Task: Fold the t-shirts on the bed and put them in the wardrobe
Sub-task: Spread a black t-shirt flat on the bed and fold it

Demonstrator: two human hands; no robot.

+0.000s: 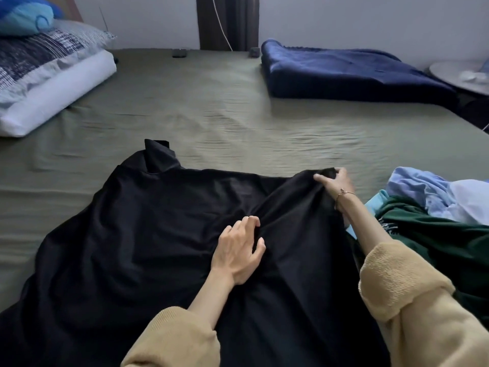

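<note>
Black t-shirt (158, 234) spread on bed (211, 102) — left hand (238, 250) flat, fingers relaxed — right hand (336, 181) pinches edge.

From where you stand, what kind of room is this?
Most likely a bedroom: a wide bed with an olive sheet, stacked pillows at its head, a folded navy blanket, and loose clothes beside the black t-shirt.

A folded navy blanket (349, 72) lies at the far right. Stacked pillows (45, 80) sit at the far left, a blue plush toy (23, 14) on top. A dark curtain (227, 22) hangs against the far wall. A round side table (460, 78) stands at the right edge.
</note>
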